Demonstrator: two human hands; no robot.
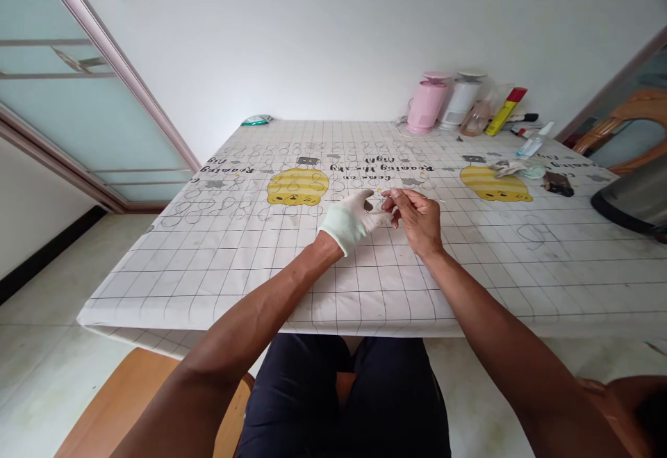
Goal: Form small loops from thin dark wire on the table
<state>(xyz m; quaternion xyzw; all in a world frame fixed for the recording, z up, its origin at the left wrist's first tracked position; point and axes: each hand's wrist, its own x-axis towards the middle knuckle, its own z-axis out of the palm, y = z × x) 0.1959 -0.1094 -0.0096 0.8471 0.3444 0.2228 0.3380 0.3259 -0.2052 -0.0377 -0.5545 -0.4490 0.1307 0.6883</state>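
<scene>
My left hand [357, 216] wears a white knitted glove with a pale green cuff. Its fingers curl in, their tips meeting those of my right hand; what lies in them is too small to make out. My bare right hand [417, 217] pinches a thin, pale wire-like strand [442, 201], whose end sticks out past the knuckles. Both hands are just above the checked tablecloth [333, 291]. Beyond and left of them, rows of thin wire-like loops [244, 197] lie spread on the cloth. A loose tangle of similar strand [536, 234] lies to the right.
Against the wall stand a pink cylindrical device [428, 105], a white one [460, 103] and a yellow-red box [505, 112]. To the right are a clear bottle [532, 142], a crumpled glove [521, 167], a dark packet [557, 183] and a metal kettle [636, 197]. A green packet [256, 120] lies far left.
</scene>
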